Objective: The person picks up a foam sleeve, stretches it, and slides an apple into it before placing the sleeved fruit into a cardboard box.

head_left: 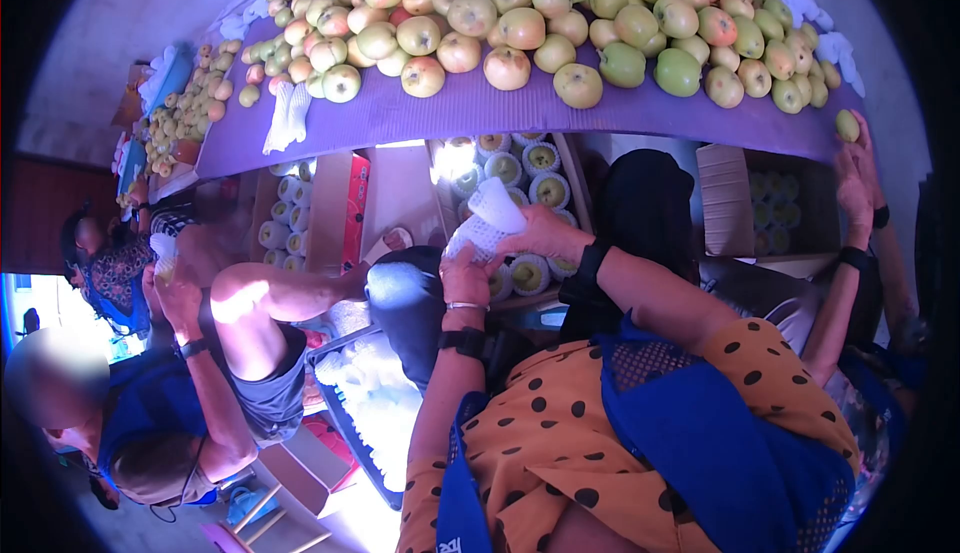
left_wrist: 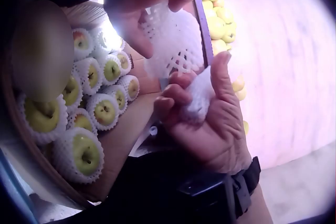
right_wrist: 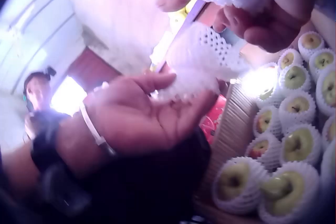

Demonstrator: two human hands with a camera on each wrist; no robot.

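White foam nets [head_left: 490, 218] are between the two hands, over a box of netted apples. The left hand [head_left: 468, 278], wearing a bracelet, grips the lower part of a net; in the right wrist view that hand [right_wrist: 142, 116] pinches the net [right_wrist: 194, 71] between thumb and fingers. The right hand [head_left: 548, 233] is at the net's right side. In the left wrist view, the right hand [left_wrist: 210, 134] has its fingers curled round a crumpled foam piece [left_wrist: 199, 98], thumb raised, just below the open mesh [left_wrist: 176, 40]. Whether anything is inside the nets cannot be told.
Loose apples [head_left: 520, 28] cover a purple table [head_left: 400, 118] ahead. Netted apples [head_left: 548, 191] fill the carton below it. Other cartons stand left and right, a crate [head_left: 375, 403] of white foam at lower left. People sit on both sides; one hand [head_left: 857, 168] holds an apple.
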